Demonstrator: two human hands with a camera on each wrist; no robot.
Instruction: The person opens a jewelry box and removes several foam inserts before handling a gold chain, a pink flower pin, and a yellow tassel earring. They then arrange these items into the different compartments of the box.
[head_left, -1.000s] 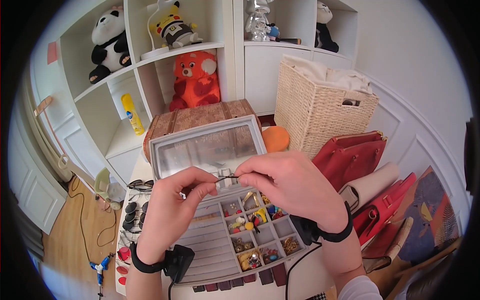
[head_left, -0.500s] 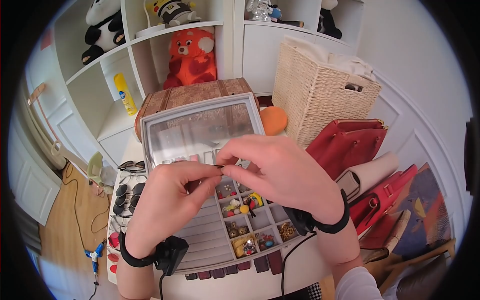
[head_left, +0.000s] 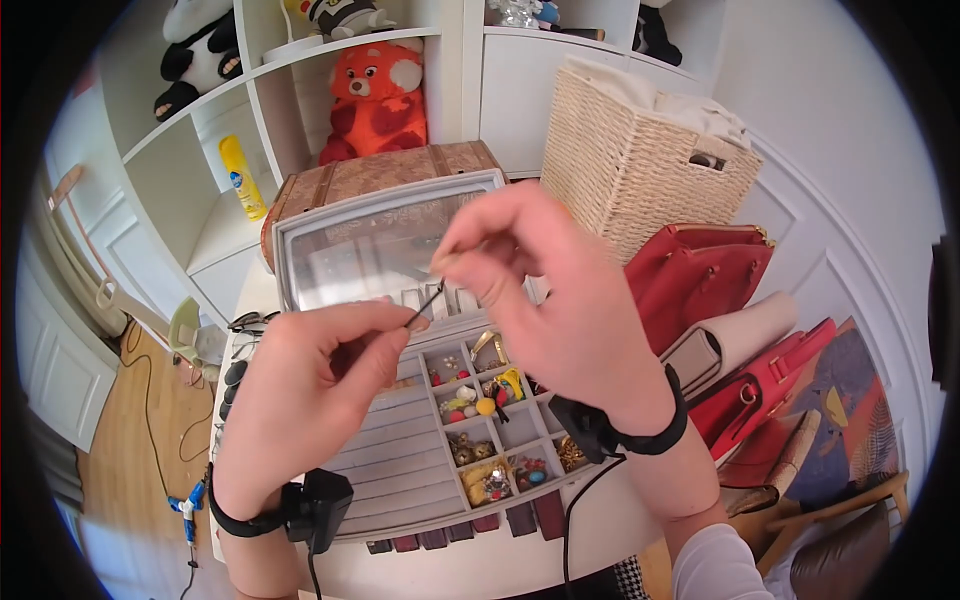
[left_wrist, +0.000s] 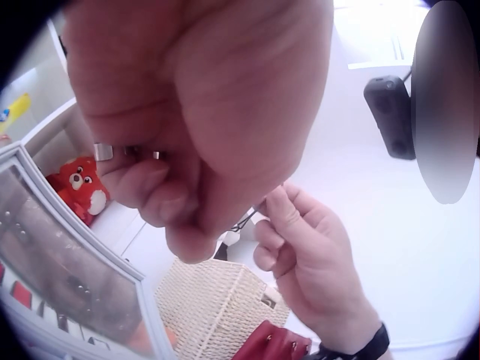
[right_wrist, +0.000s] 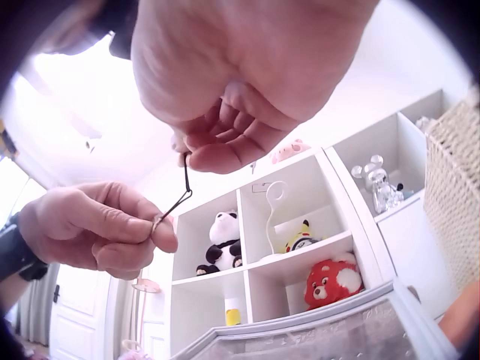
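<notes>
Between my two hands runs a thin dark looped cord (head_left: 428, 302), slanting up from left to right. My left hand (head_left: 305, 400) pinches its lower end between thumb and forefinger. Higher up, my right hand (head_left: 550, 310) pinches the other end. The right wrist view shows the cord (right_wrist: 187, 176) bending at a small knot or bead midway. Below the hands lies an open grey jewelry box (head_left: 400, 460), with padded ring rows on the left and small compartments of jewelry on the right. Its glass-topped lid (head_left: 350, 250) stands raised behind.
A brown patterned trunk (head_left: 400, 163) sits behind the lid. To the right are a wicker basket (head_left: 620, 170) and several bags, among them a red handbag (head_left: 690, 290). Sunglasses (head_left: 235, 373) line the table's left side, partly covered by my left hand. Small dark cases (head_left: 435, 538) line the box's front.
My hands came close together at the cord, then drew apart. The right hand has risen above the left, and the cord now slants between them. The head view has tilted slightly down.
</notes>
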